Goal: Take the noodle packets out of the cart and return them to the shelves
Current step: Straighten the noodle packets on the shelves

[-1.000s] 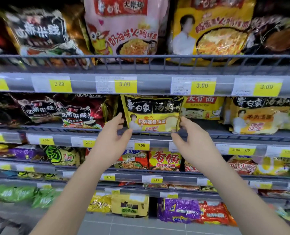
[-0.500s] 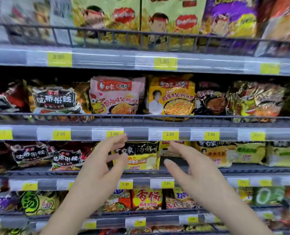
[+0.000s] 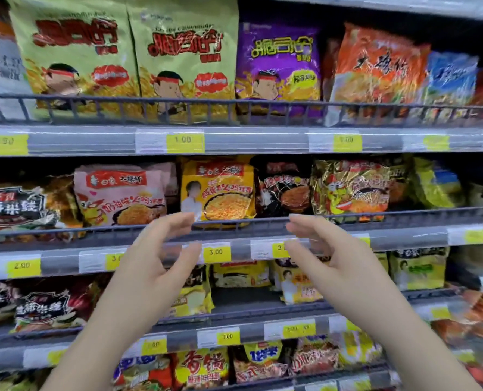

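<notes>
left hand (image 3: 155, 258): fingers spread, loosely bent, holding nothing
right hand (image 3: 336, 261): likewise spread and empty
noodle packets (image 3: 219, 190): all standing on the shelves (image 3: 262, 142); none in hand
cart: out of view
progress: judged between packets; number left cannot be told
price tags (image 3: 215, 252): 3.00, 1.00 and 2.00 readable; chinese packet print blurred

Grey shelves (image 3: 248, 142) in tiers, wire rail (image 3: 262, 221) along each front, yellow price tags (image 3: 182, 141) on the edges. Up top, holds two green packets (image 3: 73, 52) upright side by side, then purple packet (image 3: 279, 60) and orange packet (image 3: 375, 69). Middle tier carries pink packet (image 3: 118, 193), yellow packet (image 3: 217, 190), black packet (image 3: 285, 190) and gold packet (image 3: 350, 187) in a row behind the rail.
</notes>
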A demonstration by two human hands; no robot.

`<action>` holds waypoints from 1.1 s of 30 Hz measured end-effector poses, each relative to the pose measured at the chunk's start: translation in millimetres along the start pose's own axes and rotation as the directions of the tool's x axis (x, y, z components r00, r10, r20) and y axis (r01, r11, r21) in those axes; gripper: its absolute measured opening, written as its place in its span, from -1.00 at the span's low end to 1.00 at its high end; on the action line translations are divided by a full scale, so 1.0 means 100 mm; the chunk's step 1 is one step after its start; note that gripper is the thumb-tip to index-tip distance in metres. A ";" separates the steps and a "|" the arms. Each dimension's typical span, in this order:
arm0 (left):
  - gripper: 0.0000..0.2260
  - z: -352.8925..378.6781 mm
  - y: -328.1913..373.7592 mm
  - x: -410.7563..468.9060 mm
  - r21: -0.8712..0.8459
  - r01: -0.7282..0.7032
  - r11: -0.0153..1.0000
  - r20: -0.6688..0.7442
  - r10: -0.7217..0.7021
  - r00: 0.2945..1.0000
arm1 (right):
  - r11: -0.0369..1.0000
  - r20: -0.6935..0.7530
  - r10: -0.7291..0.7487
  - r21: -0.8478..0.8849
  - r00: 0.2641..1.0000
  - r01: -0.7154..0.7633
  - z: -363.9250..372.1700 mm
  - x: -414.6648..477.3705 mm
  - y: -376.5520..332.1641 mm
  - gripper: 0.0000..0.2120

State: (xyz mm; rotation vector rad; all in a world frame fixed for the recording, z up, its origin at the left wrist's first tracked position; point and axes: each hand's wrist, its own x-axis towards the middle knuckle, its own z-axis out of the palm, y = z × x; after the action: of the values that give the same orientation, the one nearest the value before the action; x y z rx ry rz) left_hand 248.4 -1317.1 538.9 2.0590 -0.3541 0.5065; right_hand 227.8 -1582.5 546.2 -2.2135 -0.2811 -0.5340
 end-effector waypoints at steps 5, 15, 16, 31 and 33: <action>-0.58 0.11 0.00 0.56 0.331 0.020 0.943 -0.184 0.044 0.982 | 0.995 0.050 -0.093 -0.016 0.994 0.094 -0.14 0.61 0.22 -0.65; -0.50 0.14 -0.19 0.97 0.493 0.242 0.836 -0.107 -0.218 0.970 | 0.971 0.202 -0.064 -0.212 0.977 0.108 0.34 1.39 0.25 -0.32; -0.50 0.13 -0.20 1.01 0.462 0.238 0.854 -0.091 -0.221 0.971 | 0.968 0.205 -0.048 -0.234 0.978 0.096 0.36 1.42 0.26 -0.29; -0.58 0.12 -0.38 1.31 0.378 0.152 0.913 -0.068 -0.136 0.988 | 0.985 0.140 0.100 -0.152 0.985 -0.079 0.56 1.61 0.31 -0.18; -0.56 0.09 -0.39 1.28 0.379 0.146 0.914 -0.085 -0.123 0.989 | 0.985 0.141 0.098 -0.156 0.985 -0.075 0.55 1.58 0.31 -0.22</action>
State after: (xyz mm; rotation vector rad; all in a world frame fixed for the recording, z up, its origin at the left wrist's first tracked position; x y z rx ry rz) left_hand 379.6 -1311.2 567.8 2.4217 -0.0759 0.5877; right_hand 394.8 -1556.5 567.7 -2.4043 -0.2268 -0.3534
